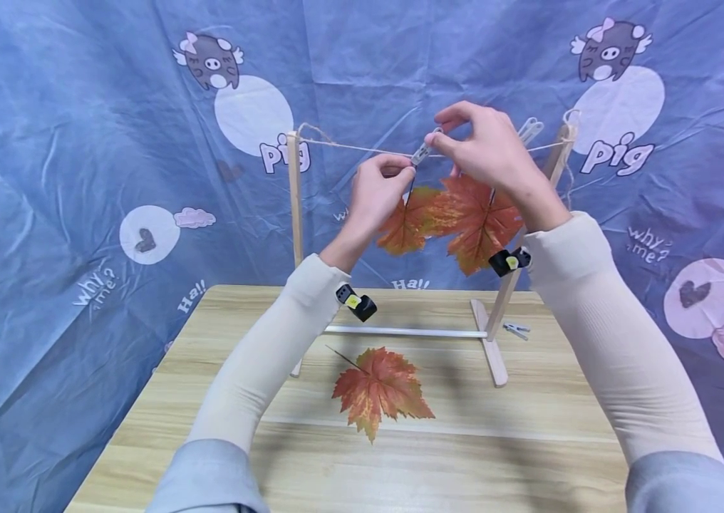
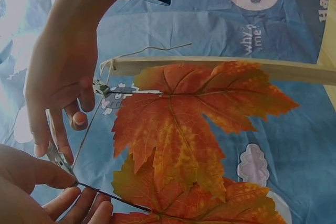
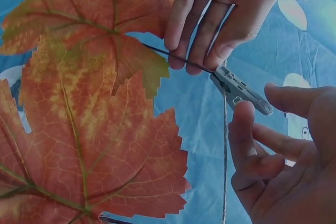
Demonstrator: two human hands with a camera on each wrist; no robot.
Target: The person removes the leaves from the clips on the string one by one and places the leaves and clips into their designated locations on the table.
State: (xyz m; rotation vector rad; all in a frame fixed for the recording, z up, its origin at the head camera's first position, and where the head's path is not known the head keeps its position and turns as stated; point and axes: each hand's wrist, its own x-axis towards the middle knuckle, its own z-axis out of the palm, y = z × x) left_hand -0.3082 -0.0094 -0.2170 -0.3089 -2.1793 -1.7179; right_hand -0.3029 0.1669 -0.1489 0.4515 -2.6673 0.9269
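My left hand (image 1: 378, 189) pinches the dark stem of an orange-green leaf (image 1: 405, 224) at the string, beside the jaws of a grey clothespin (image 1: 422, 154). Thumb and index finger of my right hand (image 1: 490, 146) are at that clothespin's handle end. The right wrist view shows the clothespin (image 3: 239, 90) at the string, over the stem's tip, between my left hand (image 3: 226, 14) and right hand (image 3: 294, 156). A larger orange leaf (image 2: 184, 103) hangs from a second clothespin (image 2: 101, 87), near my right hand (image 2: 63, 77) in the left wrist view.
The string (image 1: 362, 148) spans two wooden posts (image 1: 296, 199), joined low down by a white rod (image 1: 407, 332). A red-orange leaf (image 1: 381, 385) lies on the wooden table (image 1: 208, 399) in front of the rod. A loose clothespin (image 1: 516, 330) lies beside the right foot.
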